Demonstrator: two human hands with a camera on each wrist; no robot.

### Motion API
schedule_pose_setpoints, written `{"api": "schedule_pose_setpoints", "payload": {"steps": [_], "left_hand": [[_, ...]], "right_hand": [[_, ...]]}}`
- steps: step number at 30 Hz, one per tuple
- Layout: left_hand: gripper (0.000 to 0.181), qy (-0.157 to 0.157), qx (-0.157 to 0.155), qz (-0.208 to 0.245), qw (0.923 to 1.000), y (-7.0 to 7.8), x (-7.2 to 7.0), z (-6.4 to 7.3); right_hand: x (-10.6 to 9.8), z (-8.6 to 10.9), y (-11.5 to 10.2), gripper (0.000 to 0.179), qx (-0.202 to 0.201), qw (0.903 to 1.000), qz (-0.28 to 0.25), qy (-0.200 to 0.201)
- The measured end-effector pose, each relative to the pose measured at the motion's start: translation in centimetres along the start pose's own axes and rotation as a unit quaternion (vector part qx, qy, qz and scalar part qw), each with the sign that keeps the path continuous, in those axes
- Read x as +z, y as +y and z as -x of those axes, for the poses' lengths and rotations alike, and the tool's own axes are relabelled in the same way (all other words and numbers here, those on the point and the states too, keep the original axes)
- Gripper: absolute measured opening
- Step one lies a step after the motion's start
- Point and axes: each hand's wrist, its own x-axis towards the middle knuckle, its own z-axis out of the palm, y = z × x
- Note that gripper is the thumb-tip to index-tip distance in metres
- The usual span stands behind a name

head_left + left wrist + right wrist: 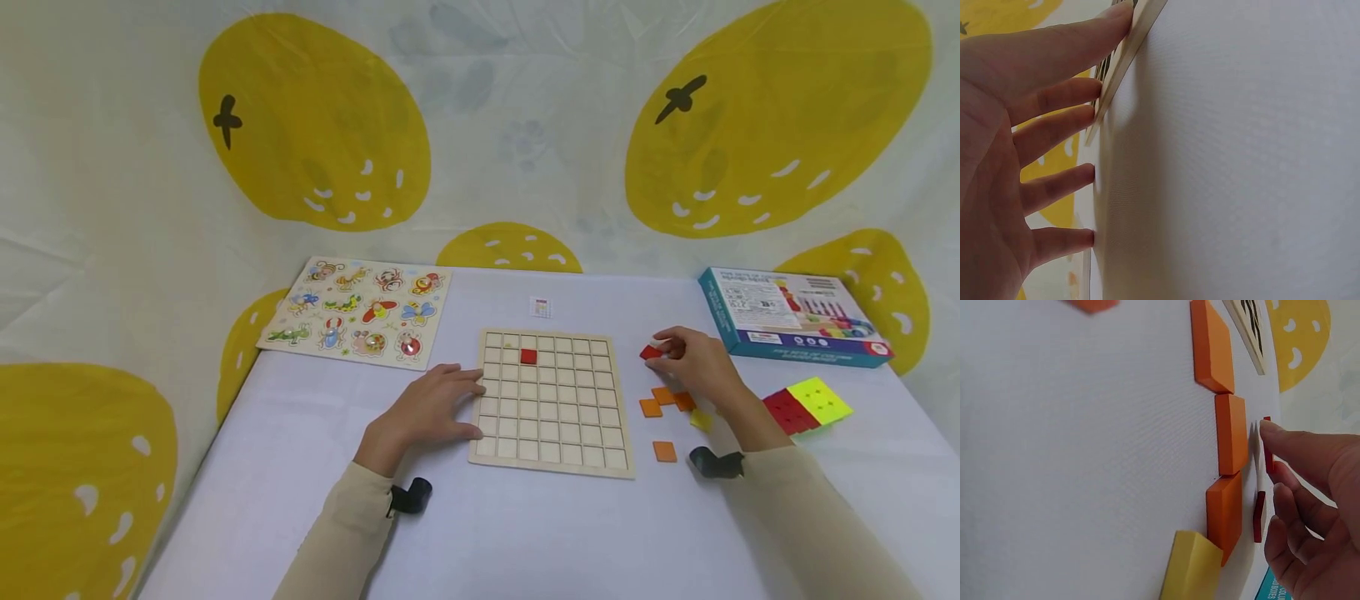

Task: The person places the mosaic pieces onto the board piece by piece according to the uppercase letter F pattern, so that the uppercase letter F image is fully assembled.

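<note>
A thin red square tile (650,352) is pinched between the thumb and fingertips of the right hand (701,364), right of the board.
The left hand (429,408) is held with fingers spread, its tips rested at the left edge of the pale wooden grid board (549,410), where another red tile (528,357) is set; orange square tiles (664,452) and a yellow square tile (701,420) are scattered on the white-covered table (570,542).

The left arm (339,527) and right arm (821,512) reached over the surface (570,537). Toward its left edge, the left hand (429,408) had spread fingers; toward its right edge, the right hand (702,362) pinched with thumb and forefinger, other fingers bent.
</note>
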Motion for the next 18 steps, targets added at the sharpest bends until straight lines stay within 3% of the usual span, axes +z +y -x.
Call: {"api": "schedule_pose_setpoints", "payload": {"steps": [5, 18], "left_hand": [[0.061, 0.000, -0.002, -0.004, 1.0000, 0.0, 0.0, 0.0], [0.061, -0.001, -0.002, 0.006, 1.0000, 0.2, -0.1, 0.0]], "right_hand": [[-0.2, 0.1, -0.5, 0.056, -0.015, 0.9996, -0.008, 0.024], [-0.5, 0.5, -3.3, 0.031, -0.077, 0.9948, -0.020, 0.064]]}}
